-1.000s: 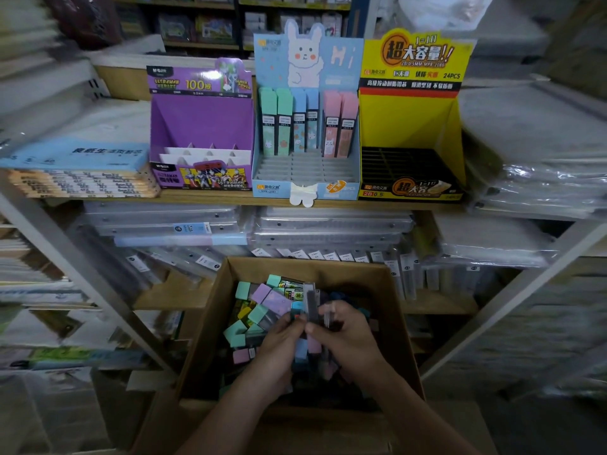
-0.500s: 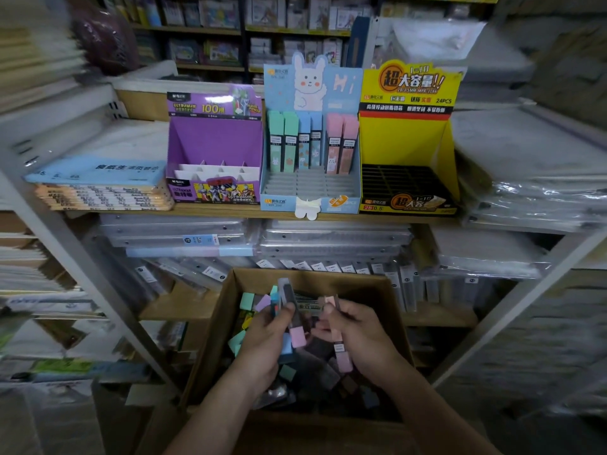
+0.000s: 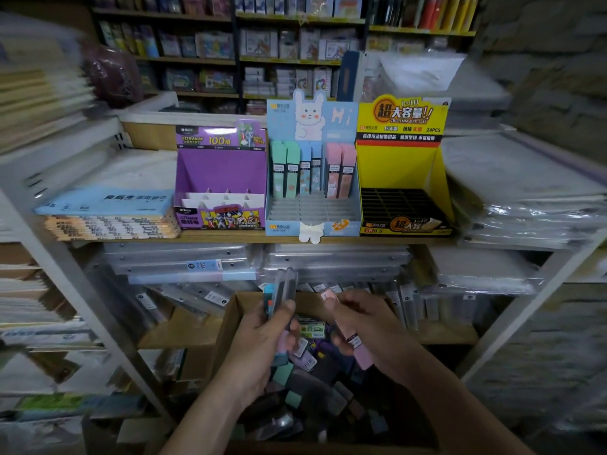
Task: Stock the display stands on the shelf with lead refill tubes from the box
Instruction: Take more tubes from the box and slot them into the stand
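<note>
Head view: both hands over the open cardboard box [image 3: 230, 326], which sits below the shelf [image 3: 230, 237] w/ loose lead refill tubes [image 3: 295, 385] piled inside. Left hand [image 3: 259, 343] has its grip closed round a small bunch of tubes [image 3: 283, 292] held upright, tops sticking up above the fingers; exact count hard to tell, blurred. Right hand [image 3: 364, 323] has its grip closed on a pink tube [image 3: 348, 333], tilted, lower end pointing down-right into the box.

On the shelf, 3 display stands side by side, touching: purple stand [image 3: 220, 178] at left, white dividers showing, no tubes seen in it; blue rabbit stand [image 3: 312, 205] in the middle w/ green, blue & pink tubes [image 3: 313, 170] upright in its back row, front slots bare; yellow stand [image 3: 402, 159] at right, black grid showing. Stack of notebooks [image 3: 108, 215] left of the purple stand. Plastic-wrapped packs [image 3: 525, 198] right of the yellow one.
</note>
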